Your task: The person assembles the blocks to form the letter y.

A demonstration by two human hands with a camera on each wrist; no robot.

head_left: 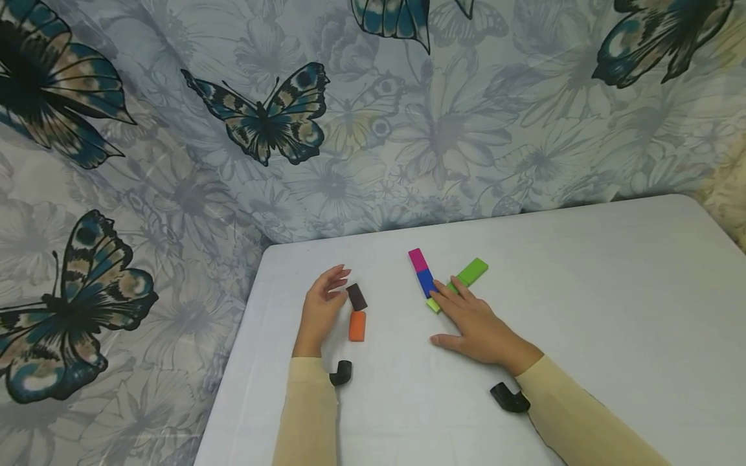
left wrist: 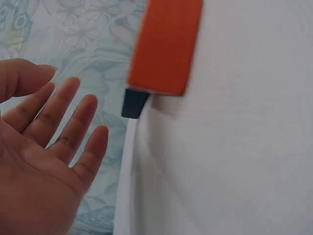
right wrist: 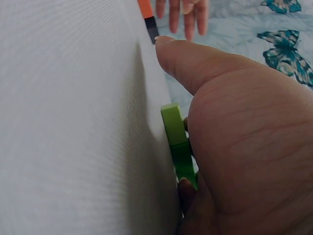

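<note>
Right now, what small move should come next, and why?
Probably the left hand should pinch the dark block: it holds nothing and is close beside that block, while the right hand is over at the green blocks.

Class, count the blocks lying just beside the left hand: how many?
2: the dark block, close to the left hand, and the orange block, at the dark one's end nearer the person. None appears hidden there.

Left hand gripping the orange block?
No, the left wrist view shows a gap between the left hand and the orange block.
</note>
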